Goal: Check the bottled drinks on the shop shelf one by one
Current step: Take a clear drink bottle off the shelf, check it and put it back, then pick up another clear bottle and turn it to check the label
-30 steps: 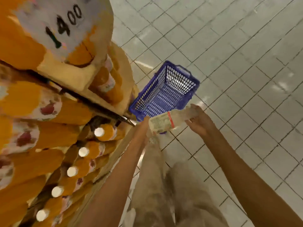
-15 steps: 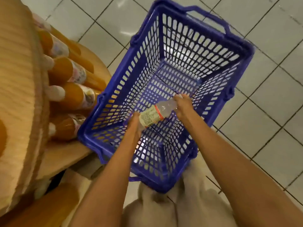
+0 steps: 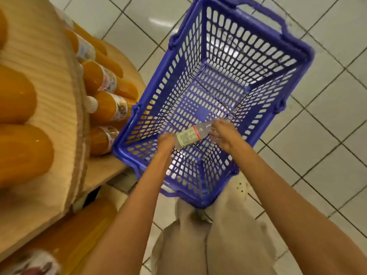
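Only one view here, the head cam looking straight down. One clear bottle [image 3: 191, 135] with a white label and a red band, held lying sideways between two hands inside one blue plastic basket [image 3: 297, 50]. The left hand [image 3: 165, 140] has a grip on the bottle's lower end, fingers curled round it, though I can't see the fingertips. The right hand [image 3: 223, 133] grips the neck end, fingers wrapped over it so the cap is hidden. The bottle sits low in the basket, just above the slotted bottom; I can't tell if it touches.

Off to the left of the grip, the orange juice bottles [image 3: 107, 108] lie on the wooden shelf [image 3: 103, 169]: I count four with labels clearly showing beside the basket's left wall, plus two big blurry orange ones [image 3: 17, 151] on the shelf board above, closer to the camera. Past the grip, the basket's far handle is folded against the rim. Below the grip, two beige trouser legs [image 3: 218, 245] over white floor tiles [image 3: 327, 116].

Versus half a second back: almost the same pose, both hands on the same ends, the bottle a touch deeper in the basket. A full second back the bottle was up at shelf height with the basket far below.
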